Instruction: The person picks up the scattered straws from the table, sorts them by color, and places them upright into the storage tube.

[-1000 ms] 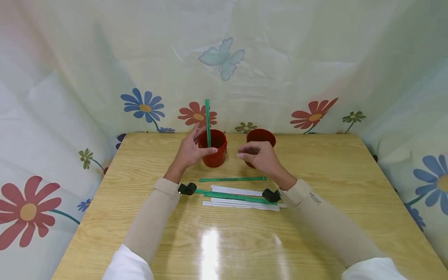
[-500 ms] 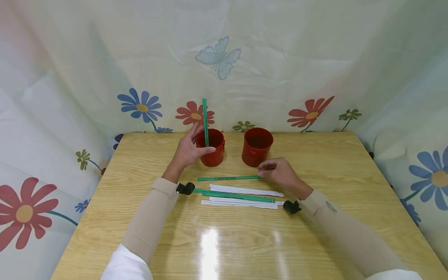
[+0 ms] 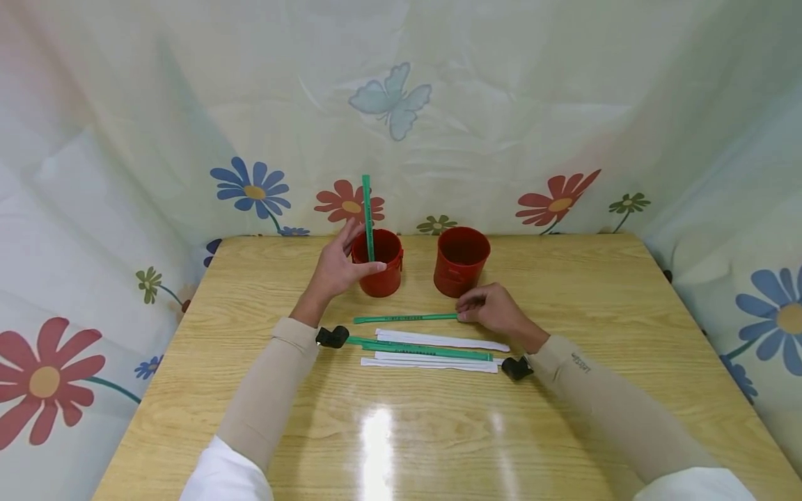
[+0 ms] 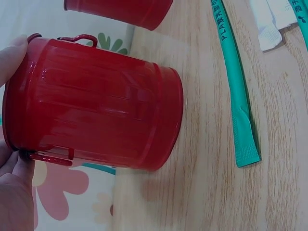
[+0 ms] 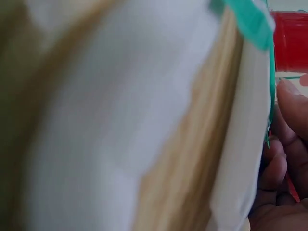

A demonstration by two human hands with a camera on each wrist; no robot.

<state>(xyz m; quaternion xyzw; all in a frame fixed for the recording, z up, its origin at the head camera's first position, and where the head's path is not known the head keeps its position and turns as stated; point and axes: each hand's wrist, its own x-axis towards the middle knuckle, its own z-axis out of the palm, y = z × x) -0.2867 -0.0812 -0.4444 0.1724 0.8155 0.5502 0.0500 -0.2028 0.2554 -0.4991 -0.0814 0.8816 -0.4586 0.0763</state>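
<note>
**Red bucket [image 3: 382, 282] in my left grip [image 3: 332, 273], green packet [image 3: 407, 318] in my right grip [image 3: 495, 311]**

A pale floral curtain [image 3: 501, 118] hangs behind the wood-grain surface [image 3: 583, 292]. On it, near the back edge, stand two upright red buckets, apart from each other. I hold the one on the left by its rim, thumb on the near side and fingers curved around the far side. The second bucket [image 3: 460, 275] stands just behind my right fingers. Nearer me, white packets [image 3: 445, 341] and green ones [image 3: 432, 351] lie overlapping in a crosswise pile. One tall green packet [image 3: 367, 202] stands in the bucket I hold, well above its rim. Slimmest is the single printed packet in front of the buckets: my right thumb and fingertips pinch its right end, narrow and close.
</note>
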